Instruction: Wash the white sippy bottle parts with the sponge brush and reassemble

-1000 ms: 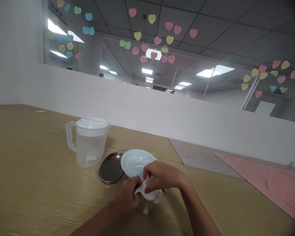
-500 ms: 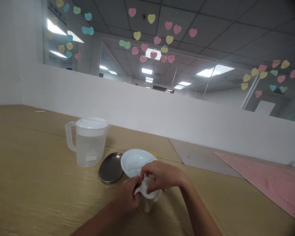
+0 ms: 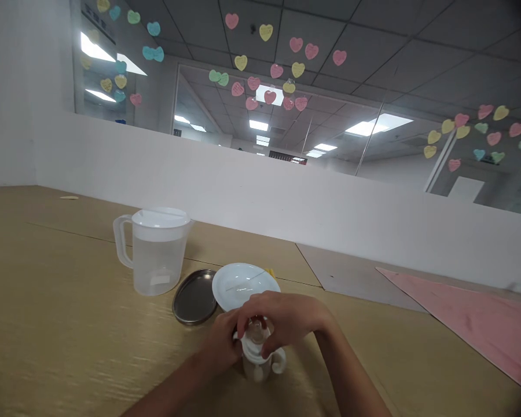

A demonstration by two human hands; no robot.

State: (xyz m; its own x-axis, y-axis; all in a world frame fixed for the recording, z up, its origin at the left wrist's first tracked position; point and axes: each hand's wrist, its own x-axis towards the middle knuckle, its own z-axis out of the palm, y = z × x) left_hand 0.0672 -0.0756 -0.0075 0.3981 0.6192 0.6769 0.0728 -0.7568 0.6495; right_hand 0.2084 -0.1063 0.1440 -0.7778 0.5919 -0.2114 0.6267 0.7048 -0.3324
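Note:
In front of me stands a small clear baby bottle with a white collar, a see-through teat on top and white side handles. My left hand is closed around the handle on its left side; most of that handle is hidden. From above, my right hand arches over the teat, fingers and thumb on either side of the white collar. The right-side handle stays free of both hands. Just behind my hands lies a white bowl.
A round metal tray sits left of the bowl. Further left stands a lidded plastic pitcher of clear liquid. Something yellow peeks out behind the bowl. A pink sheet covers the table's right side, and a white wall rises behind.
My right hand has shifted from a pinch at the teat to a wider arch over the collar. The bottle has turned a little and tilts less, its handle swinging to the right.

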